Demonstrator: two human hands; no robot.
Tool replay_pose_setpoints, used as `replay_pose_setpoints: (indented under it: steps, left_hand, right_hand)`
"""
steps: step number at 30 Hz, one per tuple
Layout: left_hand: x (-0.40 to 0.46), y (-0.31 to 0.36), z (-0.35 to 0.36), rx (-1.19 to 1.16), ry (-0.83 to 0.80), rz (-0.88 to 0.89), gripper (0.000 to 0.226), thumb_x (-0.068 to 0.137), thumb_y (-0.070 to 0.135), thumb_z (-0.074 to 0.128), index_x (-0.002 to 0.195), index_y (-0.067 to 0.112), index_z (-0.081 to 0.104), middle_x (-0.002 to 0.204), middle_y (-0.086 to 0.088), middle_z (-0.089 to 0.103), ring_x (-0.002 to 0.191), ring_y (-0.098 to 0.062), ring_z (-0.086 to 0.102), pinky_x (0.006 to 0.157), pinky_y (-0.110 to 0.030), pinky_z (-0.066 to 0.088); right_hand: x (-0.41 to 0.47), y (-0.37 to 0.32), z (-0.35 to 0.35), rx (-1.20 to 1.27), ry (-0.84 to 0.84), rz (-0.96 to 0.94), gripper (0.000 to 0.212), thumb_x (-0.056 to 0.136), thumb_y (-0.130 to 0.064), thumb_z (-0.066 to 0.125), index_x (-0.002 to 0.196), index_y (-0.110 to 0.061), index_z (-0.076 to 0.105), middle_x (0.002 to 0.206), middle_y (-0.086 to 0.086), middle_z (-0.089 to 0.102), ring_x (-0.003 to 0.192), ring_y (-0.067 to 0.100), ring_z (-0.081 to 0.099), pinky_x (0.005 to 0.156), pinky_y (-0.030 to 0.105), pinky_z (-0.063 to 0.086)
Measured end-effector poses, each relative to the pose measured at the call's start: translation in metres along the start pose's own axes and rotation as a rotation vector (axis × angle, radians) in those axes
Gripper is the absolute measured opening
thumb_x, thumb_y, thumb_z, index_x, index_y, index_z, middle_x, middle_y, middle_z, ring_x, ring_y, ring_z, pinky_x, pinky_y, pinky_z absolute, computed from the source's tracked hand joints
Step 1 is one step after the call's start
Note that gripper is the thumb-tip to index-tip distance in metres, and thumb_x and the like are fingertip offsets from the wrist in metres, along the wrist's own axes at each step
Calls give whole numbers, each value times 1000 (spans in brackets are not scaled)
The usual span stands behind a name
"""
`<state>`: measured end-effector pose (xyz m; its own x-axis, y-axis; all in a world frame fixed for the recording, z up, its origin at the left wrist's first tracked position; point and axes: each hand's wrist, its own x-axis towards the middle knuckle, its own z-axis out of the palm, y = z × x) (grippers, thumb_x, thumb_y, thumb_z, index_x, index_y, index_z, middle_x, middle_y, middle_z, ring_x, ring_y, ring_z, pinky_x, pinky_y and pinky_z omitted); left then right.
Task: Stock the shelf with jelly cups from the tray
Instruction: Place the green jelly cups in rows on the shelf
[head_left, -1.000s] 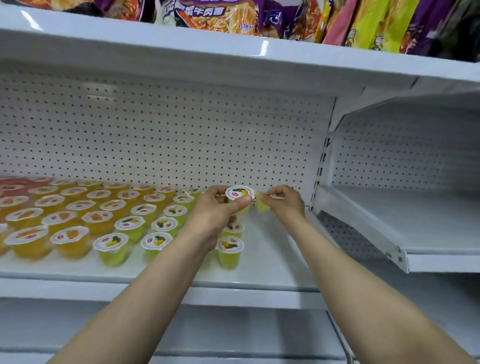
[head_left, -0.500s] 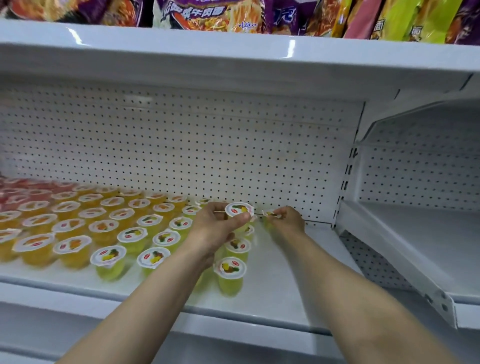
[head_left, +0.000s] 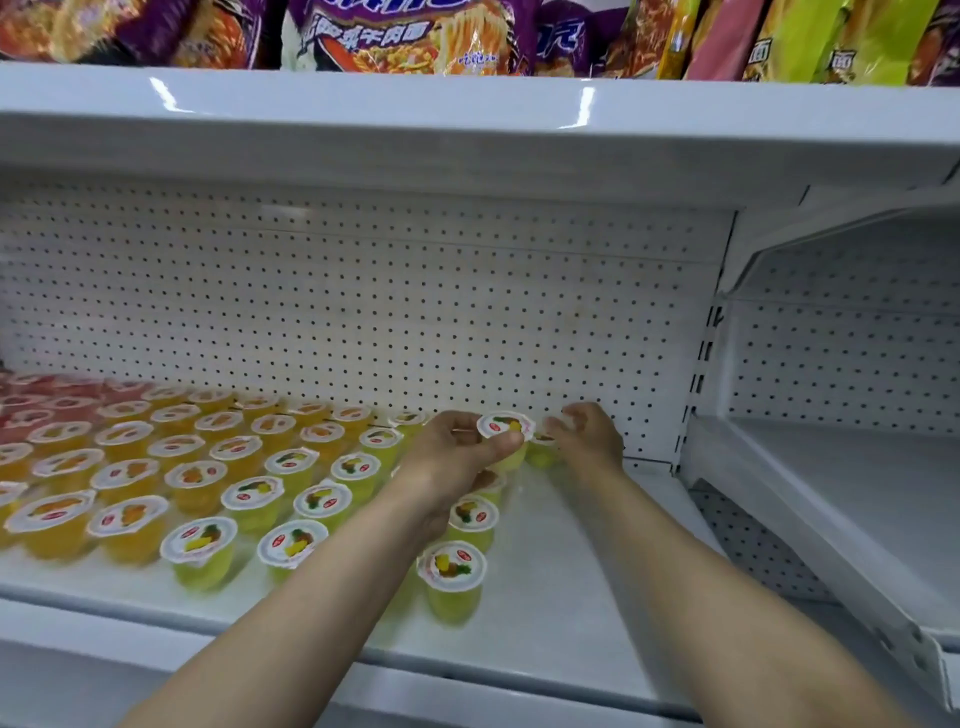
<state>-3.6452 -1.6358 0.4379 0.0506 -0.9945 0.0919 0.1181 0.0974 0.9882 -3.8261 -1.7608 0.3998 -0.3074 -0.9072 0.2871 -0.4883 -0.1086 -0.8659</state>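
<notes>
Rows of jelly cups (head_left: 200, 478) in red, orange and yellow-green stand on the white shelf (head_left: 561, 582), filling its left half. My left hand (head_left: 452, 457) grips a yellow-green jelly cup (head_left: 506, 427) by its rim, held above the back of the rightmost column. My right hand (head_left: 587, 439) is just to its right, near the pegboard, pinching another yellow-green cup (head_left: 541, 451) that is low at the shelf surface and partly hidden. The nearest cup of that column (head_left: 451, 577) stands close to the front edge. No tray is in view.
A white pegboard back wall (head_left: 363, 322) closes the shelf. The upper shelf (head_left: 467, 114) carries noodle packets (head_left: 395, 31). To the right, beyond an upright (head_left: 701, 374), another white shelf (head_left: 857, 499) sits lower and slanted.
Both hands have stayed at the back of the shelf with their cups. The view has moved closer and shifted, so the shelf looks larger.
</notes>
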Motion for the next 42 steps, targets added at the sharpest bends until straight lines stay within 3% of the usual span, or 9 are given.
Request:
replay_pose_setpoints:
  steps: [2,4,8,14,17,23,27,33,42]
  left_hand:
    - [7,3,7,-17,-24,-25,46,74,20,85,111,7,59,98,-9,68,83,-23,67,89,-47,57]
    - [14,8,15,-54,-45,-55,39,79,18,80,109,6,58,87,-5,67,71,-17,65,82,-41,57]
    - [28,10,25,-81,-107,-105,47,82,25,77,118,0,60,96,-11,72,75,-18,69,61,-27,57]
    - [41,6,44,-20,-168,-114,46,83,33,75,115,0,66,110,-16,72,90,-22,70,72,-30,61]
    - [49,8,51,69,-205,-112,49,87,43,70,119,6,66,107,-7,72,88,-19,68,73,-27,57]
    - [81,-10,53,1080,-343,113,61,100,57,36,153,29,31,159,-1,29,145,-24,28,111,-34,29]
    - [102,-37,52,1517,-494,135,63,101,57,26,157,33,8,165,-1,0,152,-25,-7,121,-52,8]
    - [114,-47,53,1599,-484,162,66,100,59,25,157,34,3,165,3,0,152,-24,-7,120,-56,6]
    - [115,-48,53,1600,-486,136,67,99,63,25,156,37,2,165,6,-3,152,-24,-7,120,-56,1]
  right_hand:
    - [-7,-21,-18,250,-117,-20,25,89,-36,72,108,-20,68,108,-6,69,100,12,63,82,29,51]
    - [-20,-39,-38,558,-414,25,25,92,-37,68,107,-17,71,110,3,74,98,17,68,77,30,55]
    - [-33,-42,-65,665,-667,-29,41,83,-37,69,113,-9,70,115,11,71,102,21,67,86,31,53]
    - [-27,-30,-78,601,-633,-59,31,77,-23,78,103,-10,67,109,12,70,105,26,67,99,43,52]
    - [-20,-25,-82,570,-576,-75,25,82,-17,78,101,-5,66,101,9,73,98,24,70,92,41,57]
    - [8,3,-73,311,-191,-83,20,78,-22,85,89,-15,71,100,3,72,98,20,70,83,39,61]
    - [18,24,-64,82,-69,-110,25,77,-33,84,94,-20,72,98,-9,66,89,6,63,83,29,56]
    - [25,40,-55,-52,-52,-85,24,82,-31,81,101,-19,71,99,-5,64,91,12,60,69,17,41]
    - [34,50,-40,-127,-65,-9,31,83,-24,76,111,-16,66,110,-1,65,92,11,54,79,21,41]
